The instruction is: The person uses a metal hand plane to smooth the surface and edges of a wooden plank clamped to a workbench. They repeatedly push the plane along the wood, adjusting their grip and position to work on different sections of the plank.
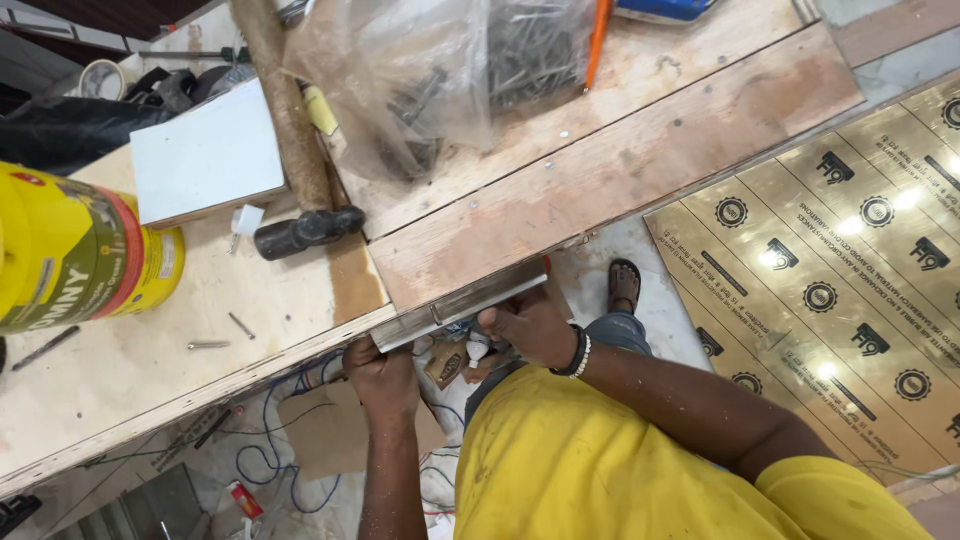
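1. My left hand (380, 372) has its grip clamped on the near end of a metal strip (462, 305).
2. My right hand (530, 325) grips the strip's middle, wrist bent.
3. The strip lies along the worktop (140, 370) edge, hammer (305, 230) beyond.

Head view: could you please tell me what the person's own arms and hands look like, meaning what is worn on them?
Both forearms are bare, with no gloves on the left hand or the right hand. The right wrist carries a black band and beside it a bracelet of white beads. A yellow short-sleeved shirt with a few dirty marks covers the shoulder and upper arm. No watch or ring is visible.
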